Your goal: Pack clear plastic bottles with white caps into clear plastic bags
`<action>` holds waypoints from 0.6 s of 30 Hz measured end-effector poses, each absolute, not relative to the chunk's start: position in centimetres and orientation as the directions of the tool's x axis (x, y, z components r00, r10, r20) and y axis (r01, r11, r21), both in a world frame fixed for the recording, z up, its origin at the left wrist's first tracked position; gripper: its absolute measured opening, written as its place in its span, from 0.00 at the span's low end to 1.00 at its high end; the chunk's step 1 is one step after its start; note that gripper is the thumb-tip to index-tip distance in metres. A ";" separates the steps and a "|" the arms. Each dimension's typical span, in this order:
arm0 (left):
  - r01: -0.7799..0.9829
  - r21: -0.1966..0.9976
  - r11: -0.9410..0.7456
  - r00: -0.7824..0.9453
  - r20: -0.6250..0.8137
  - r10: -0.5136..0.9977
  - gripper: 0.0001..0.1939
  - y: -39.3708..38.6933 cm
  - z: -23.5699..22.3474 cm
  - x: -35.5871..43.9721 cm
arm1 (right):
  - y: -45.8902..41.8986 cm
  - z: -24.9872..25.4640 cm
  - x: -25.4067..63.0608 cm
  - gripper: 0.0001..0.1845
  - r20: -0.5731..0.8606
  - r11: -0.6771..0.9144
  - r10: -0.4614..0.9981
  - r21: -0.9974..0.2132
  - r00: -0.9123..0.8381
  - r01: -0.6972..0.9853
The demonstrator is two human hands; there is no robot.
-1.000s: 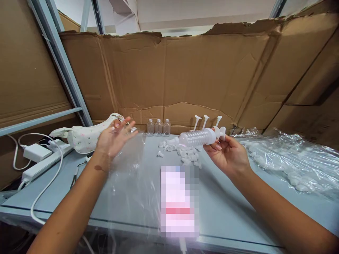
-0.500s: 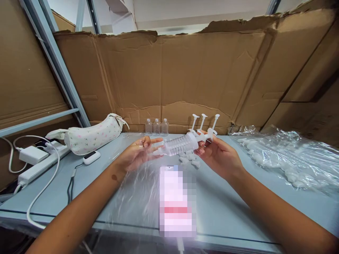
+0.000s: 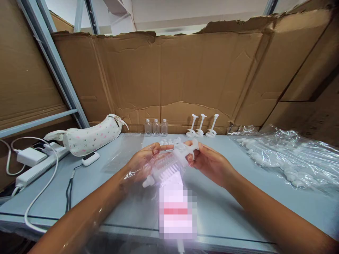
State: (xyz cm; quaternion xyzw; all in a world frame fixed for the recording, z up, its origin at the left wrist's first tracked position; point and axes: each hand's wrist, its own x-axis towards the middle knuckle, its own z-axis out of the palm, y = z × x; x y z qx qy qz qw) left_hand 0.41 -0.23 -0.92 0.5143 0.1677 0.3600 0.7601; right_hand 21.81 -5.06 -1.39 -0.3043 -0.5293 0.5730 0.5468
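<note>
A clear ribbed plastic syringe-like dispenser (image 3: 166, 167) points down toward me, its white tip low at the left. My right hand (image 3: 209, 162) grips its flanged rear end. My left hand (image 3: 144, 160) holds a clear plastic bag (image 3: 124, 183) around the dispenser's front part; the film drapes over my left forearm. Several small white caps (image 3: 169, 141) lie on the table just behind my hands.
A grey-blue table (image 3: 238, 201) with a blurred-out item (image 3: 177, 211) at its near edge. Three small clear bottles (image 3: 155, 127) and three white plungers (image 3: 201, 126) stand by the cardboard wall. A floral pouch (image 3: 90, 135), power strip and cables lie left; bagged parts (image 3: 286, 158) lie right.
My right hand brought the dispenser nearer and tipped its nozzle down. My left hand closed on the bag, and the dispenser's front now sits inside the film.
</note>
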 end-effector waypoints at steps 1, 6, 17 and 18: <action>-0.389 0.895 0.218 0.676 0.117 0.727 0.12 -0.3 -1.0 0.6 | -5.3 -1.4 21.6 0.18 0.250 0.175 0.936 -0.941 -0.247 -0.290; -0.445 0.865 0.232 0.652 0.135 0.746 0.10 -0.8 -1.0 1.1 | -5.9 -1.8 20.6 0.17 0.342 0.323 0.900 -0.940 -0.272 -0.111; -0.394 0.903 0.170 0.605 0.116 0.788 0.10 -3.0 -0.4 1.9 | -7.2 -1.1 20.1 0.16 0.371 0.531 0.845 -0.666 -0.385 0.524; -0.402 0.901 0.163 0.597 0.123 0.792 0.10 -3.0 -0.4 1.9 | -7.3 -1.0 20.1 0.16 0.358 0.526 0.847 -0.666 -0.393 0.528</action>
